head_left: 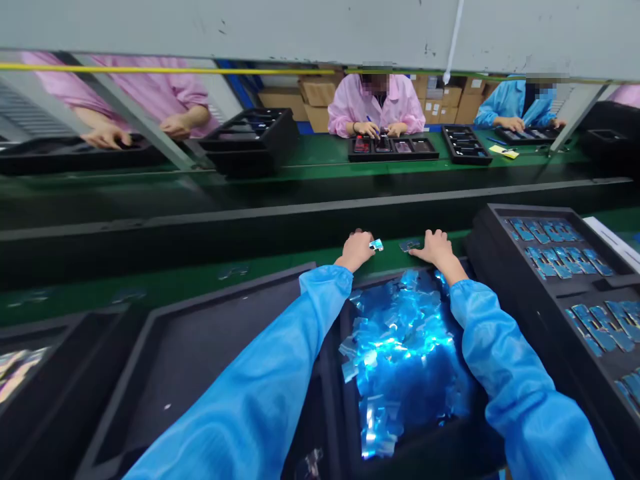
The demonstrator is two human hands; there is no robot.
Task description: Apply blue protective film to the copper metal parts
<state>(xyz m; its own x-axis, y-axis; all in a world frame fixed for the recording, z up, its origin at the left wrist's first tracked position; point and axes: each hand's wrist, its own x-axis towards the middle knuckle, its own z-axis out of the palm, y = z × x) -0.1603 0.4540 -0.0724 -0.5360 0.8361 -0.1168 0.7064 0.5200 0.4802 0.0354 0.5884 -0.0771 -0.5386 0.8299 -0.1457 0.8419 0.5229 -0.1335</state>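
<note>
My left hand [356, 249] is closed, with a small shiny blue-white film piece [377, 245] at its fingertips. To its right, my right hand [437, 249] lies over the green bench surface with fingers spread. Its thumb reaches toward a small dark, see-through piece [410, 246]; whether it touches it I cannot tell. Below both hands, a black tray [480, 440] holds a loose heap of glossy blue film pieces [400, 333]. Blue sleeves cover both my forearms.
Stacked black trays with rows of blue circuit boards [555, 260] stand at the right. A wide black tray [200, 353] lies at the left. Clear pieces [233, 271] dot the green strip. Across a raised divider [300, 207], co-workers in pink and blue handle trays.
</note>
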